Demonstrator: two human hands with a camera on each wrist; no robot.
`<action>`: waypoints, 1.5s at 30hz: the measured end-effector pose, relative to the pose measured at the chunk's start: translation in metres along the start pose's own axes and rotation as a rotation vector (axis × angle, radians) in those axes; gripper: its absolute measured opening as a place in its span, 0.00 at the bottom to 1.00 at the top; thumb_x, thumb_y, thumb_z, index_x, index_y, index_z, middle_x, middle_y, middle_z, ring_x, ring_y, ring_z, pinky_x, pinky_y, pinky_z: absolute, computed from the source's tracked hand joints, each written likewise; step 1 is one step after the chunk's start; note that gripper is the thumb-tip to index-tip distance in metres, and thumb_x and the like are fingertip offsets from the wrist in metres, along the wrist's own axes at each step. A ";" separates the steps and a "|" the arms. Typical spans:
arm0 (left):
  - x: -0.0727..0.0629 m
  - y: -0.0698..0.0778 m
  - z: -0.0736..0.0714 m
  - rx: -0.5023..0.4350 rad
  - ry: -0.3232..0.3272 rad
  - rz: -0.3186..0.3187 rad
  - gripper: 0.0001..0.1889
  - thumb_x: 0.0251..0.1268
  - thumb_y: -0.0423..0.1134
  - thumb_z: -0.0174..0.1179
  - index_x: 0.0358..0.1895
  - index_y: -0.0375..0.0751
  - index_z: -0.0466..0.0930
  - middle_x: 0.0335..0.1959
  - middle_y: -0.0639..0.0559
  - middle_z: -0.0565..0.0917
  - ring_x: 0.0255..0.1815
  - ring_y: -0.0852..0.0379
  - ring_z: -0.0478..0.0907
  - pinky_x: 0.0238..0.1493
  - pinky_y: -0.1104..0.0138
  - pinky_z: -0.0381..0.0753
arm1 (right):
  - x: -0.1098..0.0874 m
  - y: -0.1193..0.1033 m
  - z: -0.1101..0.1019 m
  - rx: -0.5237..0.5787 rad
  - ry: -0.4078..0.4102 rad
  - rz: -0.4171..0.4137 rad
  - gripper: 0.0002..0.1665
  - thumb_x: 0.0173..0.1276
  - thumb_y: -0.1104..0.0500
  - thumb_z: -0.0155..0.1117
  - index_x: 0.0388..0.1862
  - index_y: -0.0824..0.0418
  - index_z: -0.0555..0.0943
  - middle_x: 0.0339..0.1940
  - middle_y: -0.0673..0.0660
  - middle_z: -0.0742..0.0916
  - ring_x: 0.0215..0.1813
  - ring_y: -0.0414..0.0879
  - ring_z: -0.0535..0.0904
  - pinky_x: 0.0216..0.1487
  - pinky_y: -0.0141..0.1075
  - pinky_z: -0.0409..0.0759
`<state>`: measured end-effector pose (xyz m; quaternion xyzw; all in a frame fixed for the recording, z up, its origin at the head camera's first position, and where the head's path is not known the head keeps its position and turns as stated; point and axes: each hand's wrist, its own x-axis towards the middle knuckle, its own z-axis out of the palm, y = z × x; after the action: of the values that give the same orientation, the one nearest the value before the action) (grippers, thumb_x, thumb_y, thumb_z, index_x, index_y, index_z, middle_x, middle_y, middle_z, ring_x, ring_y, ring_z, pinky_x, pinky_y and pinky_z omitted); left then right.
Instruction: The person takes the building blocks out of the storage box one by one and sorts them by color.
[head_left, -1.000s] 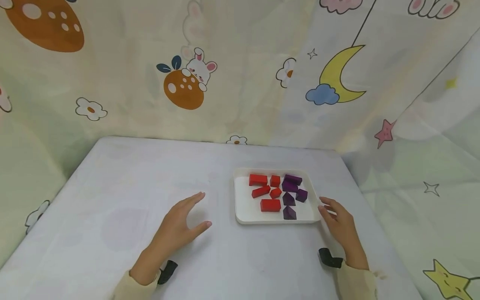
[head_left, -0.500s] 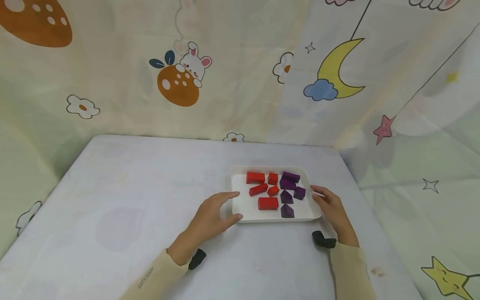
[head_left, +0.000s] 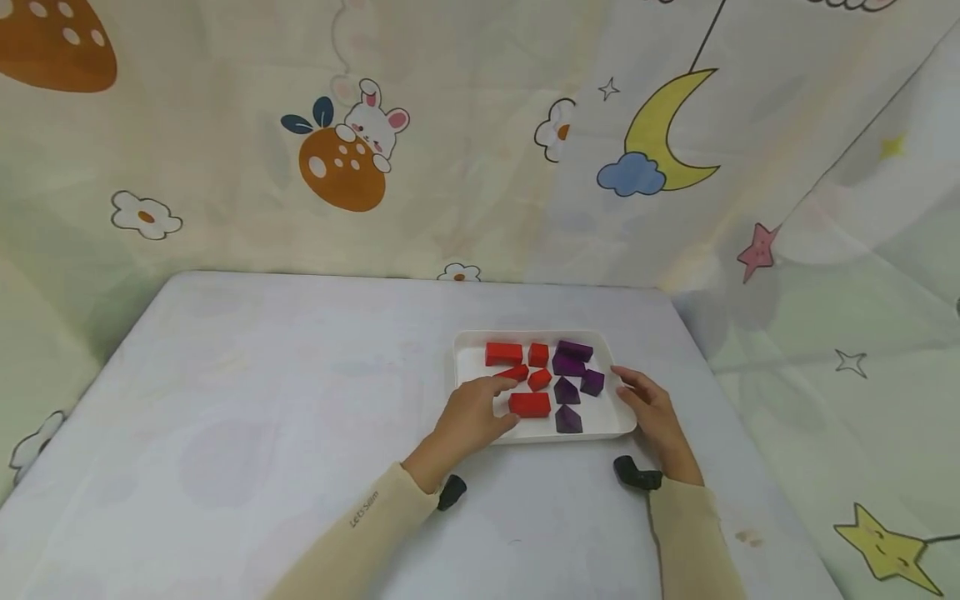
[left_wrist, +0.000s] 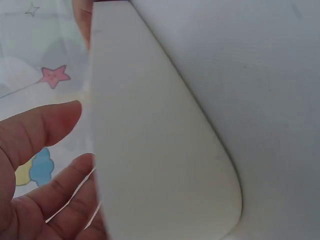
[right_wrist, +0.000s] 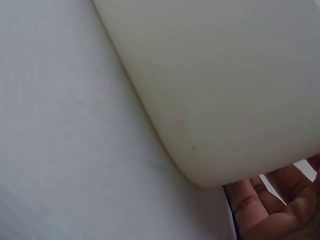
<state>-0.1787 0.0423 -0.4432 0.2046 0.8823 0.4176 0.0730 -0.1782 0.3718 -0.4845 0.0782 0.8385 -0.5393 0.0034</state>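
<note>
A white tray on the table holds several red and purple blocks. Over its left part hovers my left hand, thumb and index finger spread at the left end of a red rectangular block. Another red block is partly covered by its index finger. At the tray's right rim is my right hand, with its thumb and index fingertip close against the edge. In the left wrist view, the tray's side blocks the blocks from sight. Right-hand fingers show beside the tray's corner.
Purple blocks fill the tray's right half, next to the red ones. The table has a pale cloth and ends at a patterned curtain behind. Each wrist wears a black camera mount.
My left hand has moved right, from bare table to over the tray's left part beside the red block. My right hand has moved slightly up along the tray's right rim. The head view has shifted.
</note>
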 end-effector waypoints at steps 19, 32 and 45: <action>0.016 -0.006 0.011 0.074 0.012 0.032 0.18 0.65 0.34 0.77 0.58 0.38 0.90 0.45 0.48 0.89 0.40 0.53 0.79 0.43 0.64 0.83 | 0.000 0.002 0.003 0.022 0.011 -0.006 0.28 0.88 0.61 0.55 0.80 0.69 0.70 0.82 0.70 0.70 0.77 0.61 0.70 0.55 0.17 0.74; 0.008 -0.052 -0.089 -0.040 0.071 0.137 0.23 0.72 0.36 0.73 0.68 0.39 0.84 0.57 0.45 0.86 0.59 0.40 0.82 0.54 0.58 0.89 | -0.001 0.004 0.001 0.012 0.004 0.023 0.29 0.88 0.59 0.56 0.82 0.66 0.69 0.84 0.68 0.69 0.80 0.62 0.67 0.54 0.16 0.74; 0.011 -0.116 -0.141 0.130 0.017 -0.017 0.20 0.74 0.32 0.68 0.65 0.32 0.82 0.57 0.37 0.86 0.60 0.38 0.81 0.63 0.45 0.82 | -0.004 0.005 0.001 0.017 0.001 0.029 0.29 0.88 0.59 0.55 0.82 0.66 0.69 0.84 0.68 0.68 0.84 0.64 0.63 0.54 0.14 0.72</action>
<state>-0.2660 -0.1184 -0.4419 0.1980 0.9097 0.3606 0.0555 -0.1734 0.3721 -0.4891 0.0906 0.8326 -0.5463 0.0102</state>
